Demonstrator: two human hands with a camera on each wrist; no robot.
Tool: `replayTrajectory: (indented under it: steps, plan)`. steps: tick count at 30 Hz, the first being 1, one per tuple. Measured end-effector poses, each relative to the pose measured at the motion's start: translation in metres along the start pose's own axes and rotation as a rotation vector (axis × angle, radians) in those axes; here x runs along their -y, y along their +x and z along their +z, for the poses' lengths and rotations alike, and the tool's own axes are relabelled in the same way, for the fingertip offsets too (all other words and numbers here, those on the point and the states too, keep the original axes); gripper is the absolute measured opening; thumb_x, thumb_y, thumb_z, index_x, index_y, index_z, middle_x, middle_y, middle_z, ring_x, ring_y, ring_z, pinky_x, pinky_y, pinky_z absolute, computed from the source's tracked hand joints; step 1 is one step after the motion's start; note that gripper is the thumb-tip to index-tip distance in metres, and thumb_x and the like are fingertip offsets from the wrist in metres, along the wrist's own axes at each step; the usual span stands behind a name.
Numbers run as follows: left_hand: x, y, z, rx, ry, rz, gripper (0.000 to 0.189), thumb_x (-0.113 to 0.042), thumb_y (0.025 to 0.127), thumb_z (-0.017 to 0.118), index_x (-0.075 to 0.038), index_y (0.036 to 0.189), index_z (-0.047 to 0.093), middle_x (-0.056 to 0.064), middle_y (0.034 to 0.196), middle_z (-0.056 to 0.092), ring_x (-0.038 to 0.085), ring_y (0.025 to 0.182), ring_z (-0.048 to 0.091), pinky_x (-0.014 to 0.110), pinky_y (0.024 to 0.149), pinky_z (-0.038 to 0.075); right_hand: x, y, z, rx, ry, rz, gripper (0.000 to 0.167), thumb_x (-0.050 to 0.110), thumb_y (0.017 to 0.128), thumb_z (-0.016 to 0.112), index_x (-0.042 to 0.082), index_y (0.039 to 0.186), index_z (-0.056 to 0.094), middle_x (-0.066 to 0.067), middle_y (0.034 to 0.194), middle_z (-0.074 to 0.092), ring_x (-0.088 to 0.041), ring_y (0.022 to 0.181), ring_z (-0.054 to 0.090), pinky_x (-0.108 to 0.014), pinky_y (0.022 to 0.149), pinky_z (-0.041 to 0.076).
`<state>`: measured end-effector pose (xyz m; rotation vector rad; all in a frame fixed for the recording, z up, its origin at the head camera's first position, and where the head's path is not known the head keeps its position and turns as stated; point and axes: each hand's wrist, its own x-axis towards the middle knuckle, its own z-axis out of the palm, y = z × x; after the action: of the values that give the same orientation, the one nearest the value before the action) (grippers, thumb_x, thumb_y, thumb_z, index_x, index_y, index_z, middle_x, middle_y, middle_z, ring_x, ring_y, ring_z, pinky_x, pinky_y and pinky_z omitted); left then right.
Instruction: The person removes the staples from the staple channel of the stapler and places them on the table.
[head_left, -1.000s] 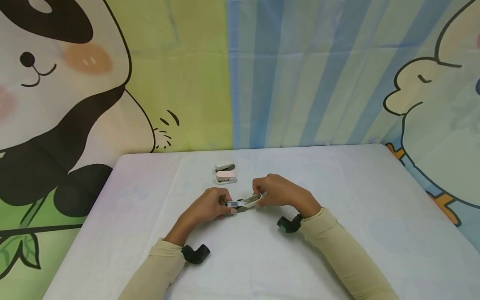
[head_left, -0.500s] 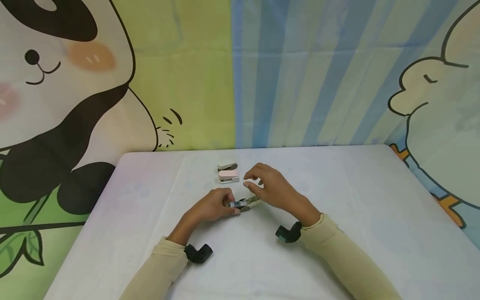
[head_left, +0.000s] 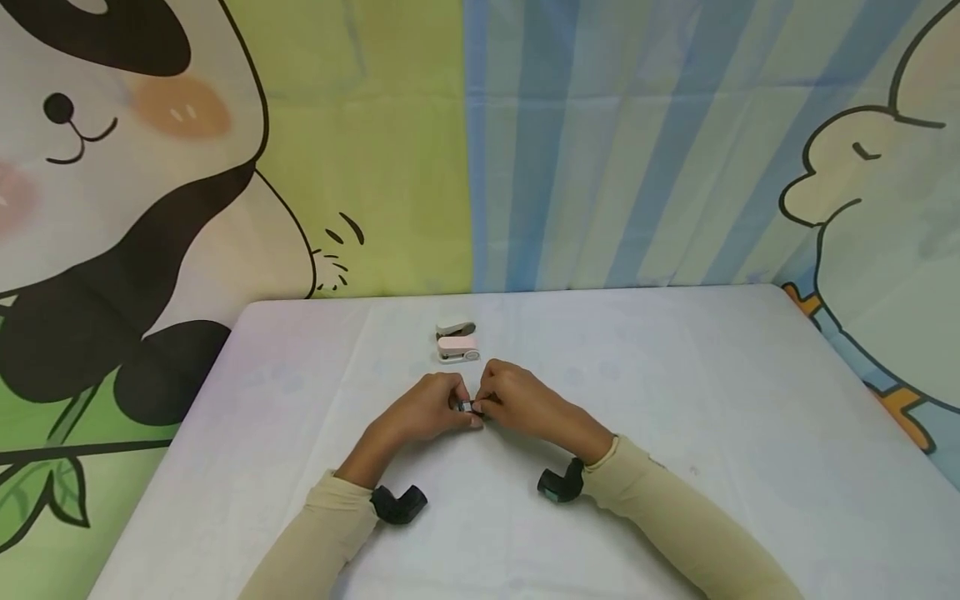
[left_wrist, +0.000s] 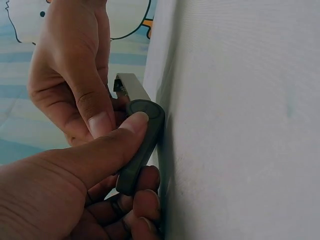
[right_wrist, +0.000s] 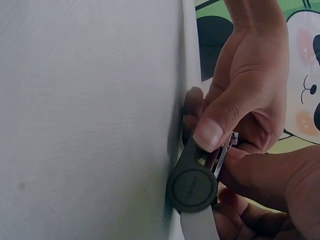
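A small stapler with a dark grey-green base (left_wrist: 145,151) and a raised pale top cover (right_wrist: 199,226) is between both hands, low over the white table. My left hand (head_left: 426,407) grips its base, thumb pressed along the side and fingers curled beneath. My right hand (head_left: 519,402) is bent in from the other side, thumb and fingers pinching at the metal staple channel (right_wrist: 219,162) inside the lifted cover. The right fingertips and the far end of the channel are partly hidden by the hands. The round hinge (right_wrist: 192,190) bears lettering.
Behind the hands stand two more small staplers: a pink one (head_left: 457,347) and, just past it, a pale grey-white one (head_left: 454,330). The white-covered table (head_left: 675,375) ends at a cartoon-printed cloth backdrop (head_left: 390,150).
My right hand let go of the raised cover, lifted with its fingers spread, then came down and left into the stapler. My left hand keeps its grip on the base.
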<state>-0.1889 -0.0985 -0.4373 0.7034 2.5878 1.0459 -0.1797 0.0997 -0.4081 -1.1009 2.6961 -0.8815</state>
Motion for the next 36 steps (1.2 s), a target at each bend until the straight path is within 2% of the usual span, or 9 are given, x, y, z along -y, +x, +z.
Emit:
replayTrajectory:
  steps: [7, 11, 14, 20, 26, 28, 31, 36]
  plan:
    - [-0.001, 0.000, 0.001, -0.035, 0.029, 0.067, 0.027, -0.017, 0.075, 0.086, -0.011, 0.079, 0.060, -0.007, 0.068, 0.056, 0.009, 0.063, 0.050, 0.026, 0.058, 0.041, 0.004, 0.001, 0.003, 0.001, 0.085, 0.066, 0.006, 0.009, 0.088, 0.073, 0.008, 0.083, 0.075, 0.002, 0.086, 0.054, -0.010, 0.073, 0.051, -0.025, 0.064, 0.045]
    - [-0.005, -0.001, 0.002, -0.044, 0.050, 0.078, 0.027, -0.016, 0.076, 0.085, -0.011, 0.079, 0.059, -0.007, 0.068, 0.055, 0.008, 0.062, 0.049, 0.026, 0.057, 0.040, 0.002, 0.000, 0.005, -0.018, 0.128, 0.093, 0.006, 0.009, 0.086, 0.075, 0.010, 0.080, 0.074, 0.003, 0.085, 0.055, -0.010, 0.073, 0.052, -0.025, 0.064, 0.045]
    - [-0.005, -0.002, 0.001, -0.051, 0.060, 0.076, 0.027, -0.016, 0.075, 0.085, -0.011, 0.079, 0.059, -0.007, 0.068, 0.054, 0.008, 0.063, 0.048, 0.026, 0.057, 0.040, 0.002, 0.000, 0.006, -0.021, 0.133, 0.058, 0.008, 0.007, 0.086, 0.074, 0.011, 0.079, 0.072, 0.003, 0.087, 0.056, -0.010, 0.074, 0.052, -0.025, 0.064, 0.045]
    - [-0.005, -0.001, 0.001, -0.040, 0.055, 0.056, 0.029, -0.017, 0.074, 0.087, -0.011, 0.078, 0.059, -0.007, 0.069, 0.056, 0.008, 0.063, 0.048, 0.026, 0.058, 0.040, 0.003, 0.001, 0.002, -0.043, 0.096, -0.081, 0.012, 0.000, 0.086, 0.071, 0.007, 0.076, 0.070, -0.001, 0.091, 0.063, -0.010, 0.078, 0.058, -0.025, 0.069, 0.048]
    - [-0.004, -0.002, 0.000, -0.024, 0.033, 0.041, 0.030, -0.019, 0.074, 0.087, -0.011, 0.079, 0.059, -0.005, 0.070, 0.056, 0.009, 0.064, 0.048, 0.027, 0.059, 0.040, 0.003, 0.000, -0.003, -0.059, -0.029, -0.147, 0.013, -0.002, 0.084, 0.070, 0.006, 0.074, 0.073, -0.002, 0.092, 0.068, -0.014, 0.082, 0.059, -0.031, 0.077, 0.047]
    - [-0.004, -0.002, 0.000, -0.015, 0.023, 0.034, 0.030, -0.019, 0.074, 0.087, -0.010, 0.080, 0.059, -0.005, 0.071, 0.056, 0.010, 0.065, 0.049, 0.027, 0.060, 0.041, 0.001, 0.000, -0.006, -0.076, -0.069, -0.150, 0.013, 0.001, 0.084, 0.071, 0.008, 0.073, 0.075, 0.000, 0.091, 0.069, -0.015, 0.082, 0.059, -0.035, 0.078, 0.045]
    - [-0.004, -0.002, -0.001, -0.002, 0.008, 0.016, 0.029, -0.020, 0.075, 0.086, -0.010, 0.082, 0.060, -0.004, 0.073, 0.057, 0.011, 0.066, 0.050, 0.028, 0.060, 0.042, -0.005, 0.000, -0.011, -0.110, -0.067, -0.131, 0.011, 0.005, 0.084, 0.072, 0.010, 0.075, 0.076, 0.002, 0.092, 0.069, -0.016, 0.084, 0.058, -0.041, 0.078, 0.042]
    - [-0.003, -0.001, -0.001, 0.009, -0.001, -0.020, 0.029, -0.023, 0.076, 0.085, -0.010, 0.084, 0.061, -0.002, 0.072, 0.056, 0.011, 0.064, 0.048, 0.028, 0.058, 0.040, -0.026, 0.002, -0.025, -0.186, 0.032, -0.069, 0.009, 0.007, 0.088, 0.070, 0.004, 0.084, 0.077, 0.000, 0.095, 0.069, -0.021, 0.093, 0.059, -0.048, 0.082, 0.043]
